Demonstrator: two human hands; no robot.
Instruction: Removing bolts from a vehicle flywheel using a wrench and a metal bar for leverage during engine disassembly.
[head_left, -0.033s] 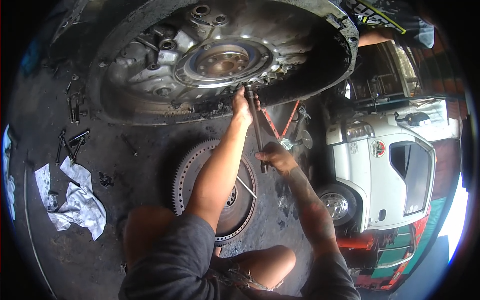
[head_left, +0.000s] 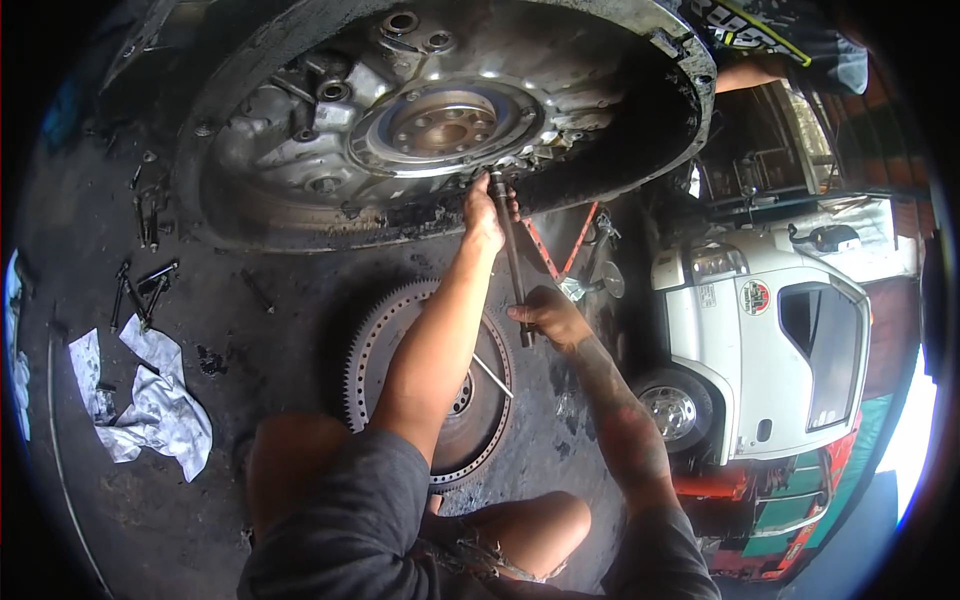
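Overhead is a large round metal flywheel housing [head_left: 640, 185], with a bolted hub [head_left: 445, 130] at its centre. A long dark metal socket wrench [head_left: 512, 262] slants down from the housing's lower inner edge. My left hand [head_left: 482, 212] is wrapped round its upper end, just below the hub. My right hand [head_left: 552, 318] grips the bar near its lower end. What the wrench's top sits on is hidden by the left hand and the housing. Below my arms a toothed flywheel [head_left: 370, 350] lies flat on the floor, partly covered by the left forearm.
Several dark bolts [head_left: 150, 215] and a stained white rag [head_left: 165, 415] lie on the floor at left. A thin light rod [head_left: 492, 376] rests across the flywheel. Red metal legs [head_left: 573, 245] stand beyond my right hand. A white truck cab [head_left: 765, 330] and another person's arm [head_left: 750, 75] are at right.
My right hand and the lower end of the wrench have shifted very slightly to the left. The left hand stays in place.
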